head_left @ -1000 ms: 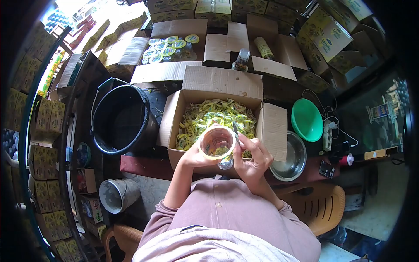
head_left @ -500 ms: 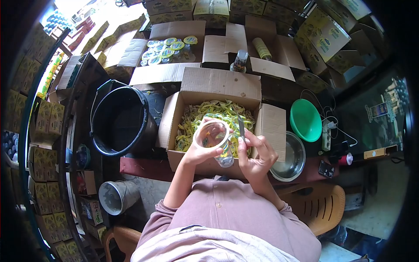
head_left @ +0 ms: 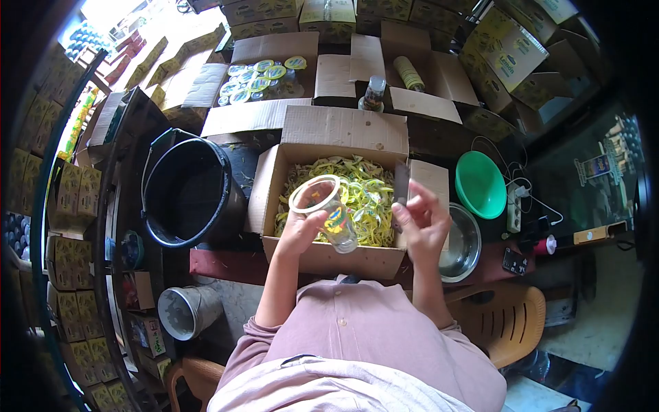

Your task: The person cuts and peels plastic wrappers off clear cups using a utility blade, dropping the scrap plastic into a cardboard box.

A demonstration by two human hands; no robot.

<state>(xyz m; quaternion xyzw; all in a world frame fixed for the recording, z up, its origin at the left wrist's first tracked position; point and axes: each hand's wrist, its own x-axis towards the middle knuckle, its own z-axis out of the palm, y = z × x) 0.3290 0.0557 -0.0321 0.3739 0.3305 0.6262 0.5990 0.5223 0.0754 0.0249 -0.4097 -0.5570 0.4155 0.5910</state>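
Observation:
My left hand (head_left: 295, 235) is closed round a clear plastic cup (head_left: 338, 223) with a yellow and blue print and a pale rim. The cup is tilted, its mouth toward the upper left. In my right hand (head_left: 424, 223), a flat dark blade (head_left: 401, 182), like a knife, points upward, held between thumb and fingers and blurred by motion. Cup and blade are apart. Below both hands stands an open cardboard box (head_left: 343, 127), filled with tangled yellow-green plastic strips (head_left: 371, 196).
A black bucket (head_left: 225, 206) stands at the left. On the right are a green bowl (head_left: 480, 185) and a steel bowl (head_left: 469, 250). Behind, one box (head_left: 257, 113) holds several lidded cups, another (head_left: 425, 103) a stack of lids. A glass jar (head_left: 373, 95) stands between them.
My right hand and the blade have moved right, away from the cup. My left hand has shifted slightly left, tipping the cup so its printed side shows more.

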